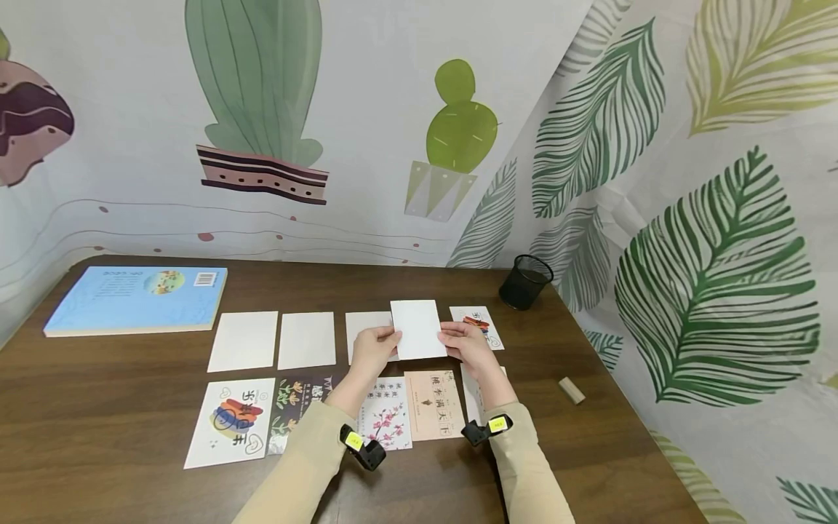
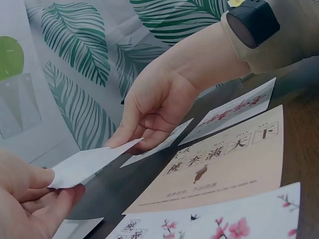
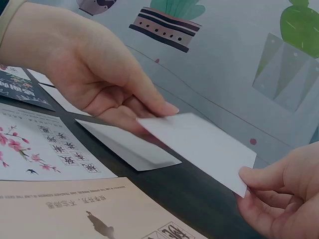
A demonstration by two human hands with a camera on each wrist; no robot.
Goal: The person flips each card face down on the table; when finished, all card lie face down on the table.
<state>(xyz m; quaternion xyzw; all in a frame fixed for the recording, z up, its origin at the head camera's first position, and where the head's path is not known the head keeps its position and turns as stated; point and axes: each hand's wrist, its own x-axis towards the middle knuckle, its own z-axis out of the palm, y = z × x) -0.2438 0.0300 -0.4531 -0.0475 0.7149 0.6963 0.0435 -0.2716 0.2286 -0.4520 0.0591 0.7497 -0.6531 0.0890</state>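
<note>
Between both hands a blank white card (image 1: 417,329) is held up off the table. My left hand (image 1: 374,352) pinches its left edge, thumb on top. On the opposite edge, the right hand (image 1: 470,346) pinches it the same way. The left wrist view shows the card (image 2: 89,163) tilted above the tabletop. Behind the left hand, a white card (image 1: 356,324) lies partly covered. Just right of the right hand is a card with a colourful print (image 1: 481,327). A peach card with Chinese characters (image 1: 432,407) and a pink-blossom card (image 1: 393,418) lie nearer.
Two white cards (image 1: 243,340) (image 1: 306,340) lie to the left, above a colourful printed card (image 1: 232,422) and a dark floral card (image 1: 294,404). A light blue book (image 1: 137,298) is back left. A black mesh pen holder (image 1: 524,284) and an eraser-like block (image 1: 572,391) stand right.
</note>
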